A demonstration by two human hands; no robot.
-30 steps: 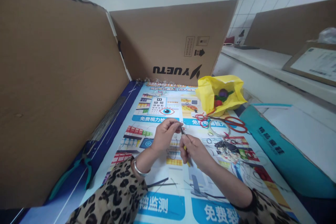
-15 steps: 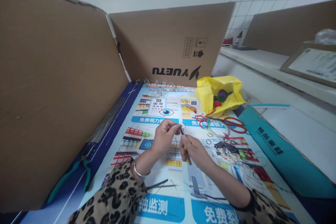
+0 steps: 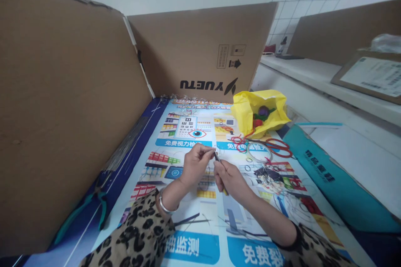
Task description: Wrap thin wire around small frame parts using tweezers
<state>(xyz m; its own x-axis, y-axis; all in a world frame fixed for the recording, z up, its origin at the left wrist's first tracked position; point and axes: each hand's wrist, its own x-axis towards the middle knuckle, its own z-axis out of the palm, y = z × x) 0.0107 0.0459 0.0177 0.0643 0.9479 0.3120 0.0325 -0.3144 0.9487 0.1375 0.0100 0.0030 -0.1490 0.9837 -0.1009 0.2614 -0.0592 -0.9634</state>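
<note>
Over the middle of the printed sheet [image 3: 188, 162], my left hand [image 3: 196, 164] pinches something too small to make out between thumb and fingertips. My right hand [image 3: 230, 178] is wrapped round a slim metal tool [image 3: 216, 156], whose dark tip touches the left fingertips. A bit of yellow handle shows below the right fingers. To the right lie red-handled scissors [image 3: 280, 146], a clear ring-shaped roll [image 3: 259, 152] and several small dark rings. Loose red cord [image 3: 239, 142] runs out of a yellow bag [image 3: 250, 112] holding red, green and purple balls.
Teal-handled pliers [image 3: 99, 200] and a bundle of thin wires [image 3: 125, 146] lie at the left beside a tall cardboard wall [image 3: 69, 112]. Another cardboard panel [image 3: 200, 54] stands at the back. A teal box [image 3: 332, 179] borders the right side.
The whole view has shifted slightly. The right hand has turned a little round the tool, and less of its yellow handle shows. Both hands remain close together at the same spot.
</note>
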